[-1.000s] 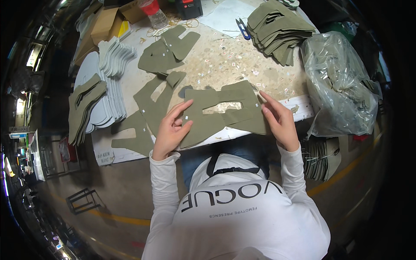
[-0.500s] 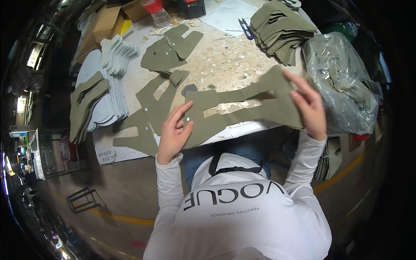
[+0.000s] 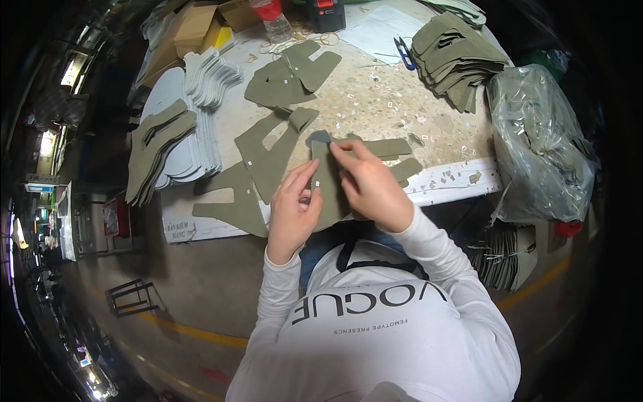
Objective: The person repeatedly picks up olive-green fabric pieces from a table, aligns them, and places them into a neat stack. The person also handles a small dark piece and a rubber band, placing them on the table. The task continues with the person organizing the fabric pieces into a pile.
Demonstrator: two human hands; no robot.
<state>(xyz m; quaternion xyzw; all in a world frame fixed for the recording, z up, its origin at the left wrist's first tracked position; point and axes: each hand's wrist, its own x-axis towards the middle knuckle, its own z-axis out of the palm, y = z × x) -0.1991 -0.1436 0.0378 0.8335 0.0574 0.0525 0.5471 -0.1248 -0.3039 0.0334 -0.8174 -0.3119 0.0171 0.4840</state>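
An olive fabric piece (image 3: pixel 326 177) with a small white sticker lies at the table's near edge. My left hand (image 3: pixel 293 213) grips its left side, thumb and fingers bent around the edge beside the sticker. At its upper right, my right hand (image 3: pixel 378 189) pinches the piece between thumb and fingers, partly covering it. Olive strips (image 3: pixel 385 147) stick out beyond my right hand; how they join the piece is hidden. A dark grey round patch (image 3: pixel 318 137) shows at the piece's top edge. Left of my hands, a cut-out olive piece (image 3: pixel 231 197) lies flat, with another (image 3: pixel 271 151) overlapping it.
More olive pieces (image 3: pixel 293 75) lie farther back. Pale grey cut pieces (image 3: pixel 213 80) are stacked at left; an olive stack (image 3: pixel 455 53) stands at back right beside blue thread snips (image 3: pixel 404 53). A clear plastic bag (image 3: pixel 539 144) bulges at the right edge. Scraps litter the tabletop (image 3: pixel 382 100).
My right hand has moved left from the piece's far right end to near my left hand. The long right part no longer stretches across the table. The whole view has shifted slightly.
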